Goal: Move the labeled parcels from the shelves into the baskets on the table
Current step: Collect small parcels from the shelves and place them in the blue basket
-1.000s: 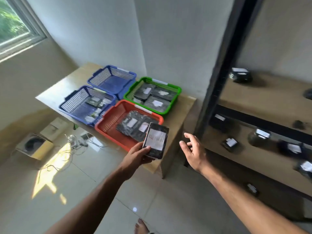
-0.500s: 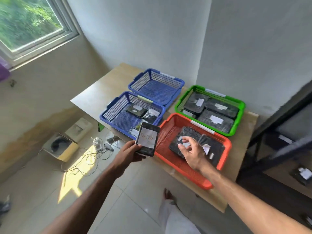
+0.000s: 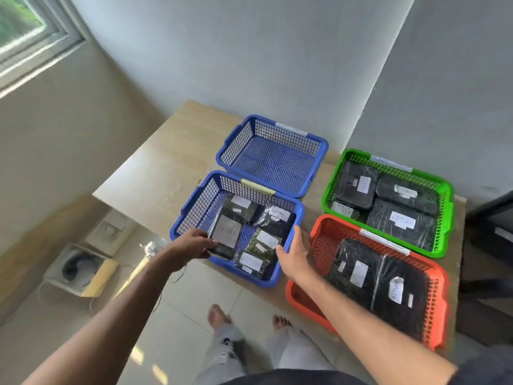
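The left hand [image 3: 194, 243] is carrying the black labeled parcel [image 3: 225, 236] down into the near blue basket [image 3: 194, 207]; a second ago it was holding it up in the air in front of the red basket [image 3: 327, 232], well short of the blue one. The parcel is now lying low inside the basket's left part, beside the small parcels [image 3: 261, 245] already there, the fingers gripping its near edge. The right hand [image 3: 294, 251] is moving off the red basket's parcels and is now resting, fingers straight, against the blue basket's right rim.
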Motion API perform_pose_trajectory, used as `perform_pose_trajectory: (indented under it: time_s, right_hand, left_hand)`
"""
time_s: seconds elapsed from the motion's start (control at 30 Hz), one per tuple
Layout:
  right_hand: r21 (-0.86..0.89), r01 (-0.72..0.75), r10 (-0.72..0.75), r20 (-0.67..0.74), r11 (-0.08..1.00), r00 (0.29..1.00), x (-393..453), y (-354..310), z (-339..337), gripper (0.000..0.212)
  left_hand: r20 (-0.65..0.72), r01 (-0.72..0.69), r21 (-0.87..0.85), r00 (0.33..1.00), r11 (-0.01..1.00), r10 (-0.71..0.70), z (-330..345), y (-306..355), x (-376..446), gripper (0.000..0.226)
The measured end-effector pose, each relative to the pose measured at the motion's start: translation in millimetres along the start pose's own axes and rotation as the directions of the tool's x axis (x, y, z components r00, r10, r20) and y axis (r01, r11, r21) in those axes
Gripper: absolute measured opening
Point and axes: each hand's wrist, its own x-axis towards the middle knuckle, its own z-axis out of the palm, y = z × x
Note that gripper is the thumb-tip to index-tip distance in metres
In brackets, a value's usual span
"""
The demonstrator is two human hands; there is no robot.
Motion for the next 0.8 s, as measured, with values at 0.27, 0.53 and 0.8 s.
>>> perform_pose_trajectory:
  time_s: [0.27, 0.53, 0.8]
  right_hand:
    - [-0.131, -0.275, 0.256, -0.145, 0.953, 0.956, -1, -17, 51, 0.093]
    - [-0.208, -0.345, 0.285, -0.272, 0.915, 0.919, -4, -23, 67, 0.101]
    - [-0.218, -0.355, 0.269, -0.343, 0.909, 0.9, -3, -24, 74, 0.095]
  left_hand:
    - [0.216, 0.043, 0.332, 0.969, 0.942, -0.12, -32, -12, 93, 0.024]
    - [0.268, -0.23, 0.698, 0.962, 0.678, 0.051, -14, -23, 114, 0.029]
    - [0.406, -0.432, 0.634, 0.892, 0.641, 0.2, -15, -25, 126, 0.053]
